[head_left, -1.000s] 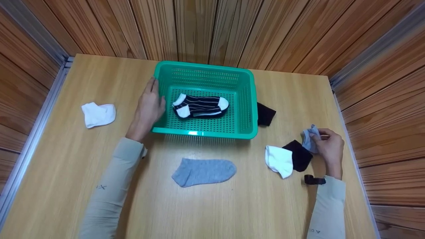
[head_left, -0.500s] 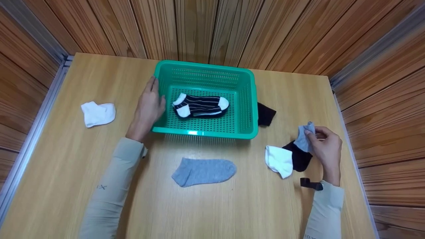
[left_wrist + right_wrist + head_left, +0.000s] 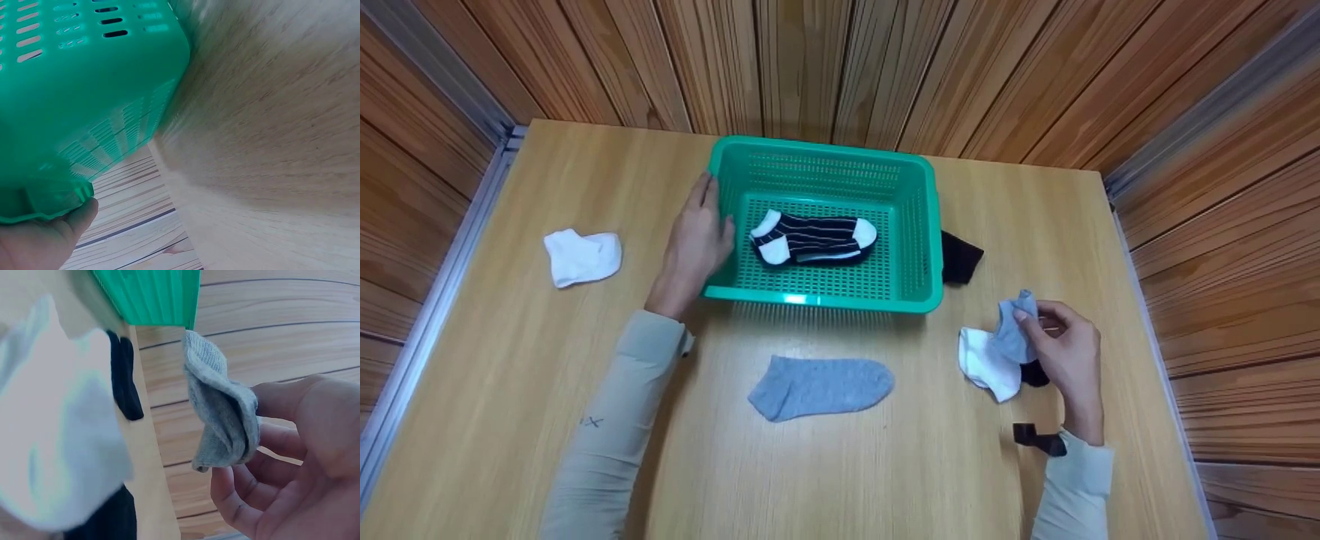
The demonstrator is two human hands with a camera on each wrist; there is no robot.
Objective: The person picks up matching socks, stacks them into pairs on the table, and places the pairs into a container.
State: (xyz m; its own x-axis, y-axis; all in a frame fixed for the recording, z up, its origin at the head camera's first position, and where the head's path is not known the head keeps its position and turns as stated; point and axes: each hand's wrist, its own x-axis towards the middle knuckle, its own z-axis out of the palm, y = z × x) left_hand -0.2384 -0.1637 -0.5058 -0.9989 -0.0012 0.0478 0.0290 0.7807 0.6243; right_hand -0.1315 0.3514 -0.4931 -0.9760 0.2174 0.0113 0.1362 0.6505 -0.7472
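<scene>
My left hand [image 3: 694,244] grips the left rim of a green plastic basket [image 3: 821,304], with the thumb over the inside and the fingers outside; the left wrist view shows a finger at the rim [image 3: 84,194]. Inside the basket lie black socks with white stripes, heel and toe [image 3: 821,238]. My right hand [image 3: 1069,352] pinches a crumpled grey sock [image 3: 219,405] between thumb and fingers. It hangs above a folded white sock [image 3: 986,367] and a black sock [image 3: 1033,373], partly hiding both. Another grey sock [image 3: 821,388] lies flat in front of the basket.
A white sock [image 3: 583,257] lies at the left of the wooden table [image 3: 840,480]. Another black sock [image 3: 960,259] shows from behind the basket's right wall. Wood-panelled walls [image 3: 1245,300] stand along the back and both sides.
My right hand has lifted the small grey sock and carried it left, from beside the black sock to over the white one. My left hand and the basket have stayed put.
</scene>
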